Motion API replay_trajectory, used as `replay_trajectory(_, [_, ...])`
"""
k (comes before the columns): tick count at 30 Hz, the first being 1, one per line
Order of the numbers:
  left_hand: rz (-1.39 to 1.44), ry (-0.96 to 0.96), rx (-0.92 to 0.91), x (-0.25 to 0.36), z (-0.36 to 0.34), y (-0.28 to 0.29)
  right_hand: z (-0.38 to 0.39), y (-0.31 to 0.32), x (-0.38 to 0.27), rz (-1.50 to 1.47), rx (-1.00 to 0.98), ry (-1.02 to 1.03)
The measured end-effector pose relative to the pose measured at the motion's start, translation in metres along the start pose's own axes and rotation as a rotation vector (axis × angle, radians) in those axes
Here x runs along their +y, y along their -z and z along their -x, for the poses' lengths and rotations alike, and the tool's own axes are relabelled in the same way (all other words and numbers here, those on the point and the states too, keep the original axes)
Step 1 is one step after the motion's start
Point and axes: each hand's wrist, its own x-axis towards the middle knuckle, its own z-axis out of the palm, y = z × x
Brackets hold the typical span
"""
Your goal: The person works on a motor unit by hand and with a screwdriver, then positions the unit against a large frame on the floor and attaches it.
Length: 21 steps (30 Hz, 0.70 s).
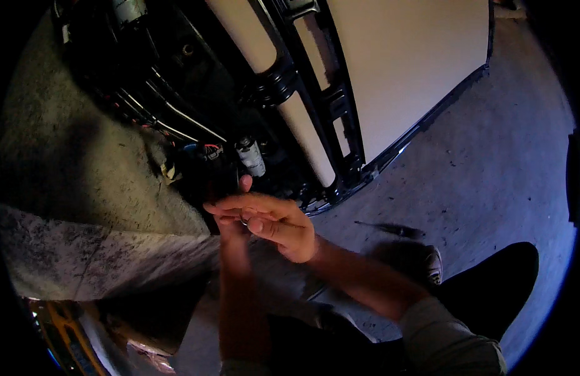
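Observation:
My two hands meet near the middle, just below the dark underside of a large black-framed unit [283, 88] with beige panels. My right hand [280, 222] lies in front, its fingers reaching left and held together with the thumb bent in toward them. A small shiny metal piece [244, 220] shows at the thumb tip; its kind is too small to make out. Behind it, my left hand [232, 227] is mostly covered and in shadow, with one fingertip rising above the right hand. Just beyond both hands stands a silver cylinder [251, 158] with a black cap, beside dark wiring.
A beige panel [415, 69] fills the upper right. Metal rods and wires [167, 103] run along the unit's left side. To the left is a rough grey-brown block [108, 188]. A dark slim object [390, 229] lies on the concrete floor [478, 169]. My knee [503, 282] juts in at the right.

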Motion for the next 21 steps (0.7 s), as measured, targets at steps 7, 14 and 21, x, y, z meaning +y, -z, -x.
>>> replay_trajectory(7, [-0.127,0.022,0.05,-0.007,-0.006,-0.001,-0.012,0.021,-0.021,0.894,-0.172,0.222])
replay_trajectory(14, [0.609,0.303,-0.135,0.015,-0.002,-0.001,0.004,0.014,-0.021,0.879,0.134,0.11])
replay_trajectory(21, [0.49,0.419,-0.162,-0.042,0.007,0.044,-0.008,0.018,-0.012,-0.105,0.018,-0.046])
